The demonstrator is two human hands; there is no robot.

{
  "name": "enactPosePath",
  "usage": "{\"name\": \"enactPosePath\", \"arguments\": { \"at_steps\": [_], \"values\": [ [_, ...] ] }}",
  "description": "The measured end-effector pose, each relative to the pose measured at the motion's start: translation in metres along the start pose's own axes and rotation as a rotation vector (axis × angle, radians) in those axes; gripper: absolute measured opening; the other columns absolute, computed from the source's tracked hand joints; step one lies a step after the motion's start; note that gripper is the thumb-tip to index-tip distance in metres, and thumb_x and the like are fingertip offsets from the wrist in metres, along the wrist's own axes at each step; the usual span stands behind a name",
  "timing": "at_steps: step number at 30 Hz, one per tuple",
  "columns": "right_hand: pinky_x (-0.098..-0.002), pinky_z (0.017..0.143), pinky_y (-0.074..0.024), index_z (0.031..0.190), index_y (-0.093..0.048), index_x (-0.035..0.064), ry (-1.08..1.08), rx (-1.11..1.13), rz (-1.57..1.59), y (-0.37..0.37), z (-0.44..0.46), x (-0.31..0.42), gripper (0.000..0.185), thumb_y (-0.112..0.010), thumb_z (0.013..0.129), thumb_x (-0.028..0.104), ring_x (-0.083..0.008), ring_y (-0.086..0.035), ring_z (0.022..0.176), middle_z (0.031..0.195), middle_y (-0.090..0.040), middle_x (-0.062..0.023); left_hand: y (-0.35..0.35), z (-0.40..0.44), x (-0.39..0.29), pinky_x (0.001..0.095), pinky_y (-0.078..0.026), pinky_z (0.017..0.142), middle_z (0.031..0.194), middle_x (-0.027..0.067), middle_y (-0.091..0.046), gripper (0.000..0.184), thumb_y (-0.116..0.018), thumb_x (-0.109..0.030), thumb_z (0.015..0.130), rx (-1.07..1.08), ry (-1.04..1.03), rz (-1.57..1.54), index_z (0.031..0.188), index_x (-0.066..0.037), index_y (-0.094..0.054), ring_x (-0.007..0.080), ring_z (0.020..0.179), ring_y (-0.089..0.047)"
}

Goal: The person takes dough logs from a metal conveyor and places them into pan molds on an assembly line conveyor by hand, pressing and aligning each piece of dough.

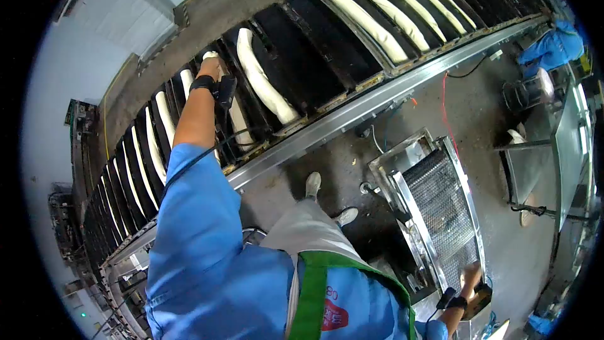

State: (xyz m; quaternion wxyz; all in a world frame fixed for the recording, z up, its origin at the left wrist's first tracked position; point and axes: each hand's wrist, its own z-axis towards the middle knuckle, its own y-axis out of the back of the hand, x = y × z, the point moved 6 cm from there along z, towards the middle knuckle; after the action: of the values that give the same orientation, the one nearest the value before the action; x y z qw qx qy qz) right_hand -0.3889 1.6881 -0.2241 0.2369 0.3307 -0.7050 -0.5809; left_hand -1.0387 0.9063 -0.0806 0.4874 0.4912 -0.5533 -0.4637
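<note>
Long pale dough strips lie in black pans on a conveyor line. My left hand (212, 68) reaches over one pan, its fingers closed on the far end of a dough strip (236, 116). A wrist strap with a small black device partly covers that strip. Just to the right, a curved dough strip (258, 79) rests in its own pan. My right hand (470, 277) is at the lower end of a metal mesh belt (440, 198), low at the right. It is small and blurred there, and its fingers cannot be made out.
A steel rail (377, 91) runs along the near side of the pans. Bare black pans (299, 53) sit between filled ones. Another person in blue (553, 47) is at the far right, near a metal table (569, 145). A red cable (445, 107) hangs beside the mesh belt.
</note>
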Motion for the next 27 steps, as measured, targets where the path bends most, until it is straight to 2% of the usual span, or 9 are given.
{"name": "enactPosePath", "arguments": {
  "at_steps": [2,7,9,12,15,17,18,24,27],
  "values": [
    [-0.0309,0.052,-0.0398,0.073,-0.047,0.0016,-0.145,0.069,0.085,-0.002,0.013,-0.046,0.016,-0.055,0.066,0.014,-0.0195,-0.048,0.056,0.067,-0.052,-0.0081,-0.005,0.008,0.004,0.0348,-0.041,0.074,0.092,0.0201,-0.053,0.021,-0.048,-0.005,0.069,0.018,-0.027,0.037,0.088,0.001,-0.055,0.0313,0.089,-0.050],
    [-0.0286,0.061,-0.0397,0.084,-0.050,0.0012,-0.182,-0.324,0.897,0.189,-0.032,0.064,0.022,-0.054,0.071,0.019,-0.0165,-0.047,0.074,0.083,-0.052,-0.0077,-0.029,0.042,0.018,0.0334,-0.041,0.073,0.094,0.0177,-0.053,0.024,-0.048,-0.003,0.069,0.058,-0.164,0.204,0.092,0.000,-0.053,0.0308,0.090,-0.050],
    [-0.0276,0.065,-0.0397,0.089,-0.051,0.0010,-0.091,-0.407,1.032,0.251,-0.038,0.107,0.025,-0.053,0.073,0.021,-0.0154,-0.047,0.082,0.089,-0.052,-0.0075,-0.066,0.068,0.054,0.0317,-0.041,0.070,0.091,0.0164,-0.055,0.021,-0.048,-0.010,0.072,0.093,0.027,-0.515,0.090,0.000,-0.054,0.0293,0.084,-0.052],
    [-0.0262,0.073,-0.0386,0.102,-0.048,0.0018,0.077,-0.425,1.068,0.332,-0.037,0.173,0.038,-0.055,0.071,0.023,-0.0178,-0.044,0.094,0.101,-0.048,-0.0084,-0.046,0.034,0.055,0.0326,-0.039,0.070,0.088,0.0187,-0.055,0.054,-0.056,-0.036,0.070,0.212,0.407,-0.958,0.101,0.007,-0.044,0.0244,0.082,-0.052],
    [-0.0270,0.071,-0.0438,0.106,-0.044,0.0010,0.386,-0.413,1.348,0.385,-0.026,0.235,0.045,-0.056,0.069,0.023,-0.0186,-0.048,0.090,0.102,-0.047,-0.0108,-0.099,0.086,0.099,0.0359,-0.041,0.071,0.083,0.0185,-0.056,0.061,-0.059,-0.029,0.067,-0.355,0.867,-0.984,0.110,0.002,-0.029,0.0320,0.080,-0.054],
    [-0.0273,0.066,-0.0480,0.103,-0.045,0.0005,0.447,-0.502,1.387,0.410,-0.021,0.306,0.042,-0.056,0.069,0.023,-0.0186,-0.050,0.087,0.100,-0.047,-0.0118,-0.049,0.065,0.071,0.0372,-0.042,0.069,0.085,0.0217,-0.054,0.058,-0.059,-0.019,0.066,-0.349,0.496,-0.713,0.113,-0.004,-0.028,0.0328,0.079,-0.054],
    [-0.0273,0.065,-0.0486,0.102,-0.045,0.0011,0.557,-0.449,1.450,0.413,-0.015,0.345,0.040,-0.056,0.069,0.021,-0.0185,-0.050,0.087,0.099,-0.048,-0.0114,-0.004,0.035,0.042,0.0379,-0.042,0.068,0.086,0.0233,-0.053,0.058,-0.059,-0.013,0.066,-0.376,0.322,-0.580,0.114,-0.007,-0.028,0.0332,0.078,-0.054],
    [-0.0237,0.068,-0.0442,0.098,-0.048,0.0056,0.851,0.071,1.681,0.351,0.024,0.573,0.025,-0.051,0.074,0.008,-0.0134,-0.052,0.078,0.091,-0.052,-0.0058,0.000,0.021,0.039,0.0404,-0.043,0.066,0.091,0.0221,-0.052,0.042,-0.054,-0.022,0.069,-0.380,0.460,-0.327,0.102,-0.006,-0.035,0.0361,0.083,-0.052],
    [-0.0248,0.070,-0.0414,0.094,-0.052,0.0038,1.045,0.475,1.224,0.254,0.044,0.641,0.021,-0.053,0.074,0.007,-0.0141,-0.049,0.082,0.088,-0.052,-0.0057,0.005,0.020,0.032,0.0408,-0.042,0.070,0.103,0.0230,-0.044,0.038,-0.053,-0.024,0.070,-0.371,0.413,-0.336,0.101,-0.006,-0.039,0.0369,0.089,-0.049]
  ]
}}
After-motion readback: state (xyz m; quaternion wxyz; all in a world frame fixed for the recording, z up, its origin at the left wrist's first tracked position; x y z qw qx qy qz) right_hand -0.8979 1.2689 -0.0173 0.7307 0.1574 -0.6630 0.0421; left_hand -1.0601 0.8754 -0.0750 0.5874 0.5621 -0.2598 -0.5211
